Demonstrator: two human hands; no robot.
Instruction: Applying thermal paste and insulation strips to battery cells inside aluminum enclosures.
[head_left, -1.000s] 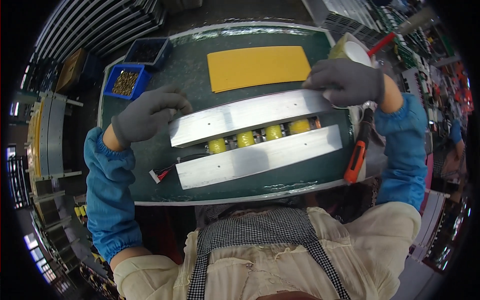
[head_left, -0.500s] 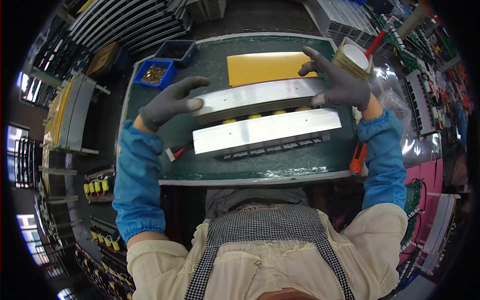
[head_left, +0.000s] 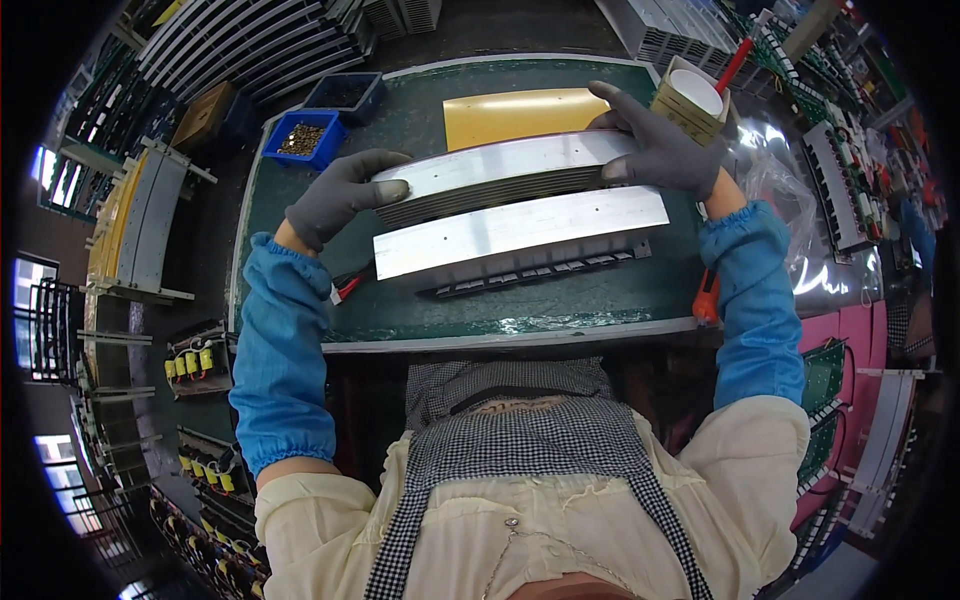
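Observation:
A long silver finned heat sink (head_left: 500,166) spans the space between my gloved hands. My left hand (head_left: 345,195) grips its left end, thumb on the front face and fingers behind. My right hand (head_left: 665,150) has its thumb on the front near the right end and its fingers over the back edge. Just in front lies a second long silver metal piece (head_left: 520,228) with a smooth face. Along its near side runs a dark strip (head_left: 540,273) with a row of small pale parts. A yellow sheet-like panel (head_left: 520,115) lies behind the heat sink.
A blue bin of small brass-coloured parts (head_left: 325,130) and a darker bin (head_left: 345,95) stand back left. At back right is a box holding a white roll (head_left: 692,97). An orange-handled tool (head_left: 707,300) lies near the right front edge. A red-and-white connector (head_left: 345,290) lies left.
Both hands have closed from spread fingers onto the ends of the heat sink. The yellow round parts between the two metal pieces are now hidden. The whole view has shifted slightly.

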